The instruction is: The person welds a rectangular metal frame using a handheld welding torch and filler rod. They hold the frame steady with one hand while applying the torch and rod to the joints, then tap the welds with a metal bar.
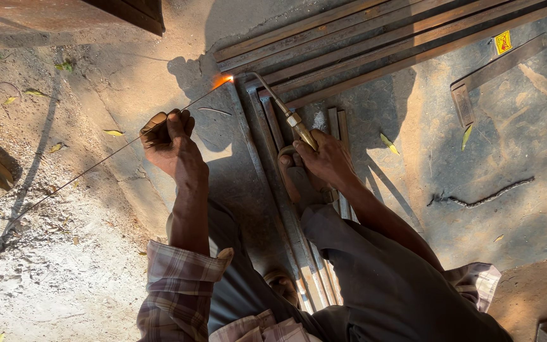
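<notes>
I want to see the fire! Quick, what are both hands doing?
Left hand: closed, holding a thin filler rod.
Right hand: closed, holding a brass torch, flame at its tip.

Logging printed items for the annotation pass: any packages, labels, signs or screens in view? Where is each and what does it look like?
Sticker label: upper right, stuck on a flat steel bar lying on the concrete floor; small tilted rectangle, yellow with red markings.
No packages, signs or screens show.
The left hand holding the thin rod and the right hand on the brass torch carry no labels.
</notes>
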